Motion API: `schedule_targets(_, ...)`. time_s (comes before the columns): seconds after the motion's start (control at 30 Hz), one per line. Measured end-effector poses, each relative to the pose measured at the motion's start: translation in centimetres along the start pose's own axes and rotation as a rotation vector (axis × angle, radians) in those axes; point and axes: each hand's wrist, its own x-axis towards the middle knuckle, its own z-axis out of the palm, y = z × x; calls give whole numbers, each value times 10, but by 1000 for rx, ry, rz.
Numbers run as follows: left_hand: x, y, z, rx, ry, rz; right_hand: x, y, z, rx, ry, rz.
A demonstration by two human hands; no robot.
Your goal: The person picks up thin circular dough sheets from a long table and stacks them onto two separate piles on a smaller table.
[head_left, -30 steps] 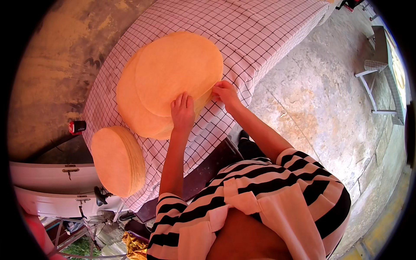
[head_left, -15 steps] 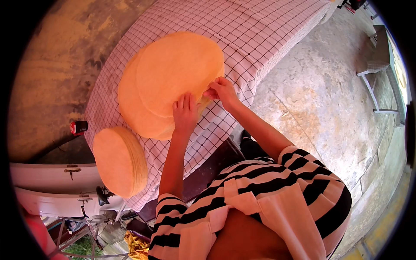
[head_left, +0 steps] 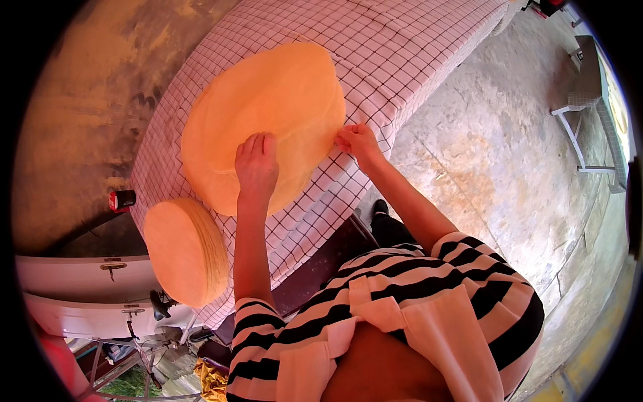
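Observation:
On the checked tablecloth spreads a wide pile of thin, round yellow sheets point(head_left: 268, 80), their kind not plain to me. The top sheet is rumpled, with a fold running across its middle. My left hand point(head_left: 257, 167) lies over the front middle of the pile, fingers closed on the sheet at that fold. At the right rim of the pile, my right hand point(head_left: 360, 143) has thumb and fingers pinched together on a sheet's edge; the tips partly hide the grip. A smaller, thicker stack of round yellow sheets point(head_left: 184, 251) stands at the table's near left corner.
A pink-white checked tablecloth point(head_left: 415, 40) covers the long table. Left of it, a red and black can-like container point(head_left: 122, 200) stands low down. White panels with latches point(head_left: 87, 281) and a bicycle point(head_left: 151, 338) are at lower left. Another table point(head_left: 586, 80) stands far right on the concrete floor.
My left hand has moved left across the pile and its fingers have closed. My right hand has shifted slightly right. The top sheet has slid and crumpled into a fold.

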Motion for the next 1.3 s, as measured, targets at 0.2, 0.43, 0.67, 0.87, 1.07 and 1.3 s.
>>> schedule_targets(0.2, -61, 20, 35, -120, -12, -116, -6, -1, 2, -107, -39, 68)
schedule_targets(0.43, -8, -15, 4, -180, 78, -436, 3, 12, 13, -230, -120, 42)
schedule_targets(0.67, -19, -6, -1, 30, 213, -13, -19, -6, 30, -52, -145, 36)
schedule_targets(0.87, -71, 28, 41, -50, 64, -62, -14, 1, 27, -100, -158, 33)
schedule_targets(1.07, -70, 39, 36, -123, 54, -41, -22, -11, 29, 34, -209, 7)
schedule_targets(1.3, -43, 8, 41, -33, 4, -27, -22, -25, 30, 45, -305, 16)
